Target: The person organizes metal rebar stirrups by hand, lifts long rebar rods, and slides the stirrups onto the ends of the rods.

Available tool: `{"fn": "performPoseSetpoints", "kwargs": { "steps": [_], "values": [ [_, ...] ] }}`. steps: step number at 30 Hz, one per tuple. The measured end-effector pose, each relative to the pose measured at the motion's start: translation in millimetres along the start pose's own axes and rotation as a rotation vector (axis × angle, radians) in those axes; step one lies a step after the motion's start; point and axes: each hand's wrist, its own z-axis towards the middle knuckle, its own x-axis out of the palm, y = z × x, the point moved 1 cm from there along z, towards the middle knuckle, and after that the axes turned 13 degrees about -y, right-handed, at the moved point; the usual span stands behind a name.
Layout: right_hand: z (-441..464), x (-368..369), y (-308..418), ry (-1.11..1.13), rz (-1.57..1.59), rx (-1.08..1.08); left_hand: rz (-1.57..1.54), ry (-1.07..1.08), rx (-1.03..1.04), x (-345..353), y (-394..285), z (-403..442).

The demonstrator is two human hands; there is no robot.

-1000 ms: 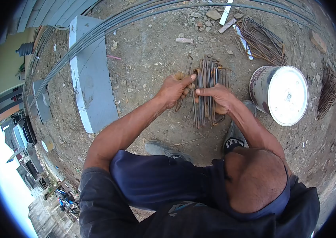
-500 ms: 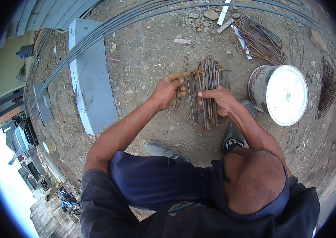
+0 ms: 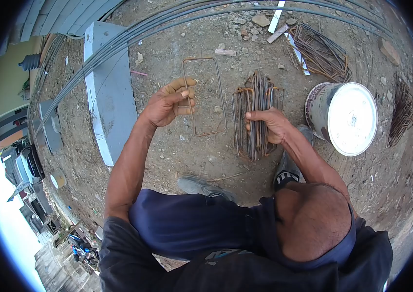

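Pinched between the thumb and fingers of my left hand [image 3: 171, 103] is the near side of one rectangular rebar stirrup [image 3: 220, 95], a bent rod frame facing the camera. To its right, a thick bundle of rusty stirrups [image 3: 256, 141] is gripped around the middle by my right hand [image 3: 271, 124], thumb across the front. Orange rust marks several of the bundle's bent corners. The single stirrup and the bundle are apart. Most of my right fingers are hidden behind the rods.
A white-lidded bucket [image 3: 352, 119] stands right of my knee. Beyond it lie one stirrup pile [image 3: 321, 53] and another rusty pile [image 3: 402, 109]. Long bars [image 3: 167, 22] arch across the top, over a grey board [image 3: 114, 97]. Stones [image 3: 260, 19] and wood scraps [image 3: 225, 52] dot the dirt.
My left hand has moved left, away from the bundle, carrying one stirrup that now turns its full rectangle to the camera. My right hand stays on the bundle.
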Motion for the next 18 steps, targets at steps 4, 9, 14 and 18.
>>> {"fn": "performPoseSetpoints", "kwargs": {
  "steps": [4,9,14,18],
  "values": [
    [7.5,-3.8,-4.3,0.024,0.050,0.006,-0.223,0.176,-0.117,1.3,13.6,-2.1],
    [0.9,-3.4,-0.8,0.044,0.151,0.027,-0.073,0.214,-0.315,25.5,44.0,10.8],
    [3.0,-7.0,-2.8,0.072,0.167,0.046,0.158,0.189,-0.322,33.7,53.6,25.9],
    [5.5,-5.1,-5.2,0.074,0.138,0.031,0.432,0.100,-0.217,45.8,51.4,29.5]
  ]
}}
